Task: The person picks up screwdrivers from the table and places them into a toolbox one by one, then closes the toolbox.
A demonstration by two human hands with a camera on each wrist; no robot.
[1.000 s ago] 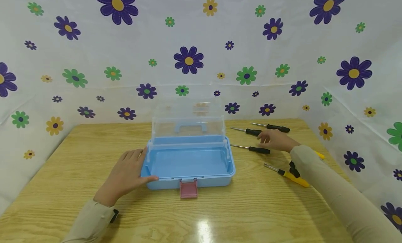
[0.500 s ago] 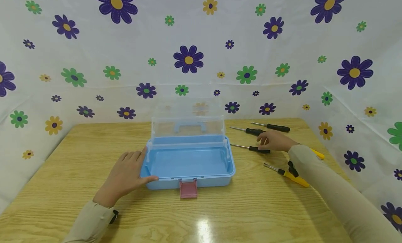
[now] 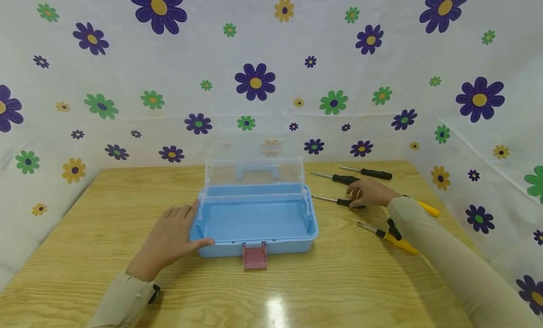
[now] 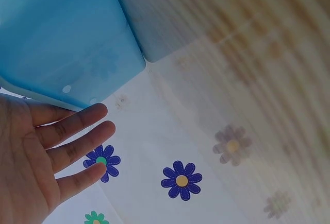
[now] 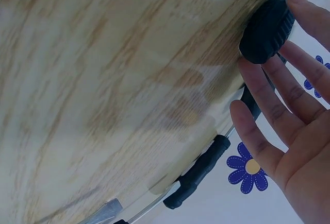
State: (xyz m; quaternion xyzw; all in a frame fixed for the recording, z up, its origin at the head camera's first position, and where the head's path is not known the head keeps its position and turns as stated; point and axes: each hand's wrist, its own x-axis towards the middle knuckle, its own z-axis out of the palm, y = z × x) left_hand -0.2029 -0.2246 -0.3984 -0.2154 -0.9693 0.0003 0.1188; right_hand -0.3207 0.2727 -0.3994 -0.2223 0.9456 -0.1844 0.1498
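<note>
A light blue toolbox [image 3: 292, 245] stands in the middle with its clear lid [image 3: 220, 171] raised and its pink latch [image 3: 255, 258] hanging down in front. My left hand [image 3: 169, 236] lies along the box's left end, thumb on the front rim, fingers extended; in the left wrist view they touch the blue wall [image 4: 77, 44]. To the right, my right hand [image 3: 373, 192] is at the nearest black-handled screwdriver [image 3: 343, 202]. In the right wrist view, my thumb touches its black handle [image 5: 268, 26], and fairly straight fingers [image 5: 258, 80] reach the other side.
Two more black-handled screwdrivers [image 3: 345, 179] [image 3: 376, 174] lie farther back on the right. A yellow-handled screwdriver [image 3: 400, 243] lies nearer me, and another yellow handle [image 3: 428, 209] shows behind my right sleeve. Flower-patterned cloth [image 3: 254, 45] borders the wooden table [image 3: 127, 200].
My right hand has moved slightly down toward me, from beside the middle screwdriver to the handle of the nearest black one. My left hand and the toolbox have stayed put.
</note>
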